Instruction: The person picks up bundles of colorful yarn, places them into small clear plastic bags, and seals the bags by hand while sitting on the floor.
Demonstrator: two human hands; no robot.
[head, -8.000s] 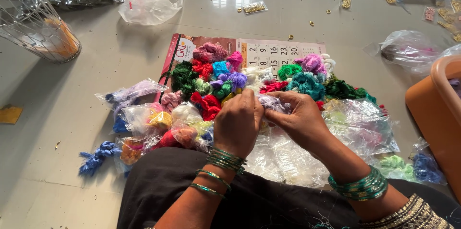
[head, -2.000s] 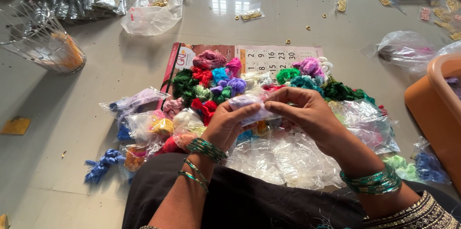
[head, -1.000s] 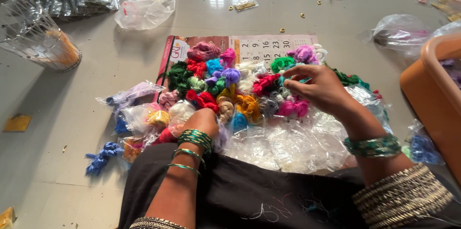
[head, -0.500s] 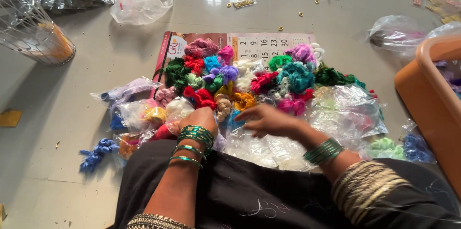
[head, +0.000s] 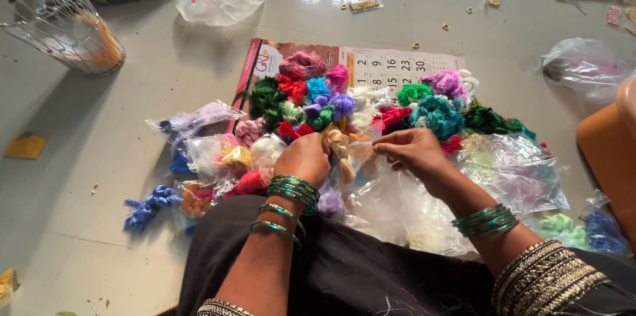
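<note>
Hands bagging a beige thread bundle

Just below the calendar sheet (head: 397, 64), the left hand (head: 301, 157) pinches a beige thread bundle (head: 341, 150); the right hand (head: 411, 150) grips the clear plastic bag (head: 397, 203) beside it, fingers closed

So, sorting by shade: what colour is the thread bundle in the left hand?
Pale beige thread bundle, left hand; head view.

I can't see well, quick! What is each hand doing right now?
Left hand: closed on a tan thread bundle.
Right hand: fingers pinched on a clear plastic bag beside that bundle.
</note>
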